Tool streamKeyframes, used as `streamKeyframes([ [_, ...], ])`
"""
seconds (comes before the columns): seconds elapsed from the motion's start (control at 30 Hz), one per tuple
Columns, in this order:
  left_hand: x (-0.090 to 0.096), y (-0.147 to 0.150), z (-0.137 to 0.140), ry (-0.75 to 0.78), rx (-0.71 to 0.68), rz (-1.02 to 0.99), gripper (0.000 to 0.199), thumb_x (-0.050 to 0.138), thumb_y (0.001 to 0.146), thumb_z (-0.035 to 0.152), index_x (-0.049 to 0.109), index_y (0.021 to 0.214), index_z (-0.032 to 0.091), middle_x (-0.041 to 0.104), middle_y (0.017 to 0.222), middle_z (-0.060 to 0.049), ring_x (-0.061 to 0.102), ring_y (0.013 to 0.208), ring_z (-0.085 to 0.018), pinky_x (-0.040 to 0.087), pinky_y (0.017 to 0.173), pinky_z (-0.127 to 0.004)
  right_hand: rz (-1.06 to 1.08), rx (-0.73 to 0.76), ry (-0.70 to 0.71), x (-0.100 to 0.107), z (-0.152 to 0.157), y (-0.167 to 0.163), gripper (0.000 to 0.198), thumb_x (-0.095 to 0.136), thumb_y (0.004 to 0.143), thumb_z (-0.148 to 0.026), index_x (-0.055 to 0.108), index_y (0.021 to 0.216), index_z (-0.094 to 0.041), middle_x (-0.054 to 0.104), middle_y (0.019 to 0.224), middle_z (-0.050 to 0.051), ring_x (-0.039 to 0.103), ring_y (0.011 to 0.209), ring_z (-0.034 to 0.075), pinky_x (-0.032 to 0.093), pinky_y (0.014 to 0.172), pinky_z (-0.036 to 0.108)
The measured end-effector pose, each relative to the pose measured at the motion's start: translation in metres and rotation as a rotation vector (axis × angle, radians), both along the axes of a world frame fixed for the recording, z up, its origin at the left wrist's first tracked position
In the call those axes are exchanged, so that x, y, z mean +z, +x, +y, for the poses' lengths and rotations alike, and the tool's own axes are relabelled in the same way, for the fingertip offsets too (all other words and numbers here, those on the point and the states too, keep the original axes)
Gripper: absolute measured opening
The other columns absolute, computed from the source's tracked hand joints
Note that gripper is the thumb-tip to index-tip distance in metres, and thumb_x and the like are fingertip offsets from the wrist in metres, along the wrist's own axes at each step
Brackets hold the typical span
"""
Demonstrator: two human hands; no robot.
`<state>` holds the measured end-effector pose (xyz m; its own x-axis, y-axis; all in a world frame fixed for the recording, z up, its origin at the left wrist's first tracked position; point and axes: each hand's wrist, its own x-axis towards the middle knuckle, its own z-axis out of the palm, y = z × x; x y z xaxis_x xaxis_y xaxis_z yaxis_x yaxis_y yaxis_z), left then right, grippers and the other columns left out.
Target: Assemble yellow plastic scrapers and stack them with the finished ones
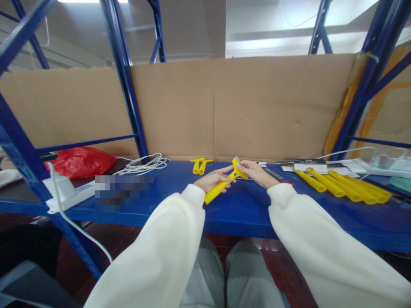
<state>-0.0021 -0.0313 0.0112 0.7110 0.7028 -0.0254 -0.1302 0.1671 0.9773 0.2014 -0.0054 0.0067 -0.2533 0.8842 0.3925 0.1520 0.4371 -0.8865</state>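
Observation:
Above the blue tabletop I hold a yellow scraper (215, 192), its round handle slanting down toward me on the left. A flat, wide head sits at its upper end, with a pale grey edge showing at the tip. My left hand (214, 179) has its fingers closed round the neck, where the handle meets the head. My right hand (254, 172) pinches the head from the right side; fingers cover part of it. Behind my left hand, two yellow T-shaped pieces (201, 167) lie side by side on the table.
Several yellow tubes (337, 188) lie at the right, beside papers and a black-and-white box (310, 165). Coiled white cable (150, 162), a power strip (75, 194) and a red plastic bag (83, 162) are at left. Cardboard (276, 107) and blue rack posts (125, 81) stand behind.

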Motion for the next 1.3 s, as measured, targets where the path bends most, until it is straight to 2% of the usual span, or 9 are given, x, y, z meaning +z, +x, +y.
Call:
streamKeyframes([
  [0.43,0.001,0.001,0.002,0.007,-0.009,-0.035,0.084,0.066,0.084,0.009,0.027,0.156,0.028,0.064,0.084,-0.003,0.057,0.053,-0.009,0.042,0.045,-0.018,-0.150,-0.104,0.047,-0.005,0.006,0.002,0.071,0.061,0.057,-0.086,0.064,0.072,-0.017,0.065,0.069,0.004,0.055,0.063,0.016,0.042,0.058,0.028],
  [0.6,0.002,0.002,0.000,-0.005,0.001,-0.040,0.083,0.065,0.084,0.008,0.027,0.156,0.027,0.064,0.084,-0.004,0.057,0.053,-0.009,0.042,0.046,-0.018,-0.232,-0.124,0.110,-0.005,0.005,0.004,0.071,0.055,0.062,-0.088,0.061,0.070,-0.018,0.062,0.065,0.003,0.052,0.060,0.017,0.040,0.054,0.029],
  [0.77,0.004,0.002,-0.002,-0.012,0.015,-0.061,0.083,0.064,0.084,0.006,0.028,0.155,0.029,0.065,0.084,-0.004,0.057,0.054,-0.009,0.042,0.045,-0.018,-0.279,-0.242,0.236,-0.006,0.012,0.007,0.065,0.053,0.067,-0.085,0.060,0.071,-0.020,0.064,0.069,0.005,0.055,0.066,0.019,0.044,0.059,0.031],
  [0.83,0.005,0.003,-0.002,-0.021,0.060,-0.068,0.083,0.061,0.085,0.004,0.025,0.156,0.029,0.065,0.084,-0.004,0.057,0.054,-0.009,0.042,0.045,-0.018,-0.275,-0.277,0.266,-0.002,0.015,0.012,0.063,0.051,0.072,-0.082,0.062,0.075,-0.020,0.068,0.076,0.007,0.059,0.071,0.021,0.047,0.065,0.032],
  [0.93,0.004,0.004,0.001,-0.040,0.225,-0.077,0.082,0.050,0.088,0.000,0.019,0.157,0.030,0.063,0.081,-0.002,0.055,0.051,-0.009,0.041,0.045,-0.017,-0.363,-0.361,0.289,0.010,0.016,0.027,0.055,0.053,0.079,-0.072,0.067,0.078,-0.019,0.072,0.084,0.011,0.062,0.077,0.023,0.048,0.072,0.035],
  [1.03,0.002,0.003,0.008,-0.063,0.413,-0.062,0.081,0.045,0.089,-0.001,0.016,0.157,0.033,0.061,0.078,0.000,0.053,0.049,-0.008,0.040,0.045,-0.017,-0.611,-0.455,0.261,0.026,0.012,0.051,0.043,0.058,0.081,-0.060,0.071,0.075,-0.020,0.074,0.085,0.012,0.064,0.081,0.027,0.046,0.076,0.040],
  [1.13,-0.001,0.002,0.013,-0.102,0.509,-0.013,0.081,0.045,0.089,-0.001,0.017,0.156,0.032,0.059,0.075,0.001,0.052,0.047,-0.009,0.041,0.046,-0.018,-0.892,-0.586,0.300,0.034,0.005,0.080,0.032,0.064,0.079,-0.053,0.073,0.072,-0.023,0.075,0.088,0.011,0.063,0.095,0.032,0.041,0.086,0.048],
  [1.2,0.000,0.002,0.014,-0.118,0.529,0.027,0.080,0.045,0.088,-0.002,0.019,0.156,0.031,0.059,0.074,0.001,0.051,0.047,-0.009,0.041,0.045,-0.018,-0.994,-0.577,0.223,0.032,0.000,0.098,0.034,0.065,0.076,-0.056,0.074,0.069,-0.024,0.074,0.078,0.009,0.065,0.089,0.031,0.042,0.083,0.046],
  [1.3,0.002,0.000,0.013,-0.133,0.521,0.071,0.079,0.044,0.087,-0.002,0.020,0.156,0.030,0.058,0.073,0.001,0.051,0.047,-0.010,0.041,0.046,-0.019,-0.968,-0.511,0.132,0.022,-0.006,0.118,0.045,0.065,0.071,-0.067,0.074,0.067,-0.023,0.073,0.072,0.008,0.065,0.076,0.028,0.045,0.071,0.038],
])
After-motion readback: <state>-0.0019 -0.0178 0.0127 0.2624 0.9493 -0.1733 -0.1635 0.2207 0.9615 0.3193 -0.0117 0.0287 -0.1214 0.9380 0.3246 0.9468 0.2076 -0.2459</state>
